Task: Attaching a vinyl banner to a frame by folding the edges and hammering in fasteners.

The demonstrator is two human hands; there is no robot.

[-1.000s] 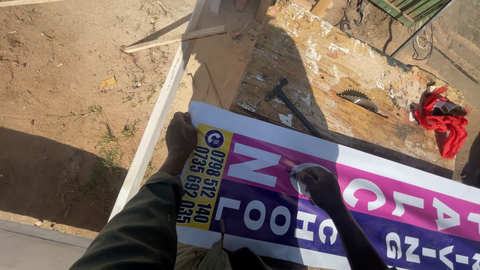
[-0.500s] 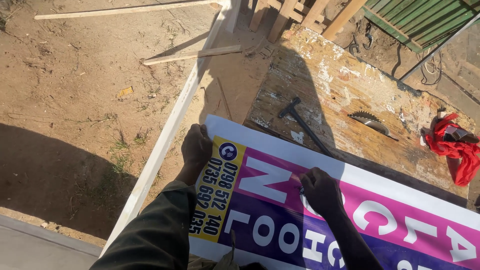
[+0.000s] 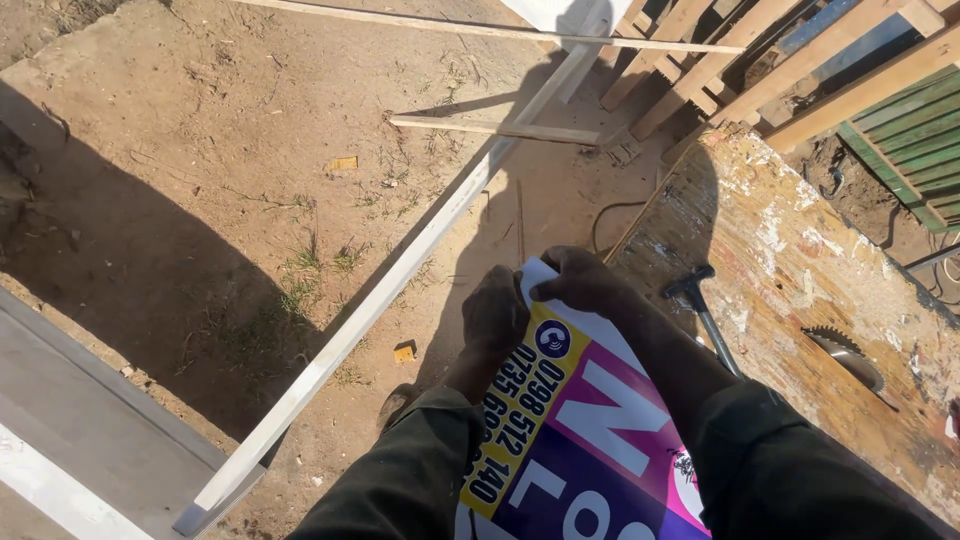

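Sleeves of dark green frame the bottom edge, both arms reaching forward over a printed banner (image 3: 590, 440) lying on the paint-spattered workbench (image 3: 800, 250). Both hands clutch the banner's end: the left hand (image 3: 495, 310) clamps its edge, the right hand (image 3: 580, 280) curls over the corner just beside it. A hammer (image 3: 705, 310) lies near on the bench, a saw blade (image 3: 845, 355) beyond. Farther out, a white batten (image 3: 400, 280) crosses bare dirt.
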